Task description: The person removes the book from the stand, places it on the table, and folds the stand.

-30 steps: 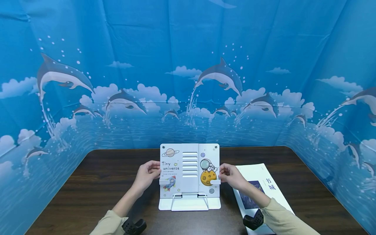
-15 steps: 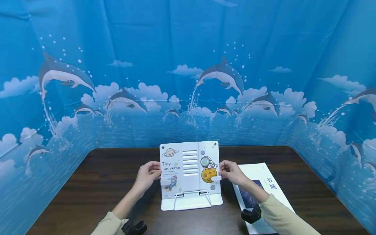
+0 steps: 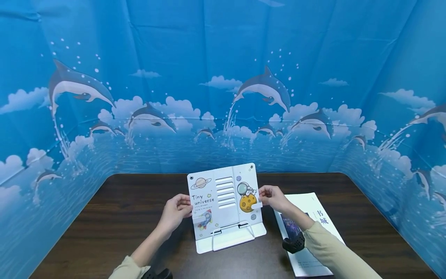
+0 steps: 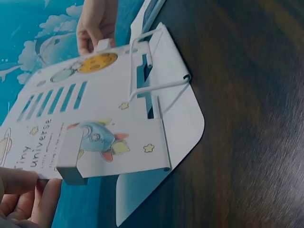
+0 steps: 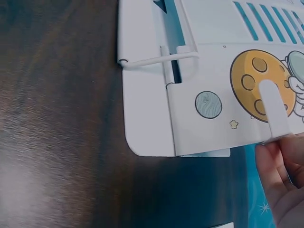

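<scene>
A white metal book stand (image 3: 226, 203) printed with a rocket, an astronaut and "Tiny universe" stands unfolded at the middle of the table, turned at an angle in the head view. My left hand (image 3: 175, 211) pinches its left edge, thumb in front, just above the left page clip (image 4: 71, 156). On the opposite edge my right hand (image 3: 273, 197) pinches the panel beside the right page clip (image 5: 274, 107). A white wire bracket (image 3: 233, 236) rises in front of the panel from its base. The fingertips behind the panel are partly hidden.
A white book (image 3: 313, 228) with a dark picture on its cover lies on the right, partly under my right forearm. The dark wooden table (image 3: 115, 217) ends at a blue dolphin-print curtain (image 3: 209, 97) behind and at both sides.
Between both hands, the book stand has turned counterclockwise in the head view, its right side rising and its base swinging right. The right hand has shifted slightly up and away.
</scene>
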Tool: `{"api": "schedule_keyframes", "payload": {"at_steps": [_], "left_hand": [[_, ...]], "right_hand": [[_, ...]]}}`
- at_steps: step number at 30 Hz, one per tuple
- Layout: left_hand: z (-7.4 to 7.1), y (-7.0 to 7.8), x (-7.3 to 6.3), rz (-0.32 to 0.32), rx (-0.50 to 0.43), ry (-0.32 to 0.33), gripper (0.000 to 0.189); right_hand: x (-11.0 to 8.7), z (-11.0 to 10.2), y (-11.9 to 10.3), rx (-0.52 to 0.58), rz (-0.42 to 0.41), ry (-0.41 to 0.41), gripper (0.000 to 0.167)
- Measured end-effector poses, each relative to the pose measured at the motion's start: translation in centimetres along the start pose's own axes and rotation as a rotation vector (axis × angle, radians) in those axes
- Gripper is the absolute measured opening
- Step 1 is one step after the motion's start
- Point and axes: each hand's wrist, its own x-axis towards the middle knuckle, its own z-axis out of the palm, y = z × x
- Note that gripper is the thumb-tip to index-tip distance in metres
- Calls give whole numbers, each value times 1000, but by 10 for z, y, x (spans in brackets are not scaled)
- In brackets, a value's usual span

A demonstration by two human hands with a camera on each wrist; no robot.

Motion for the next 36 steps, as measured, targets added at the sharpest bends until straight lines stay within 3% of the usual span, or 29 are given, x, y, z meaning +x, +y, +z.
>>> {"api": "schedule_keyframes", "payload": {"at_steps": [3, 13, 20, 29, 36], "left_hand": [[2, 3, -4, -10, -10, 9, 19], [7, 5, -16, -25, -28, 35, 20], [11, 5, -24, -24, -70, 33, 20], [19, 6, -34, -44, -134, 45, 20], [26, 4, -42, -60, -214, 24, 23]], "right_hand": [[6, -2, 0, -11, -21, -17, 12], [18, -5, -1, 10, 46, -29, 12], [24, -4, 1, 88, 172, 6, 15], [27, 1, -2, 91, 211, 53, 16], [29, 6, -3, 94, 193, 97, 15]]}}
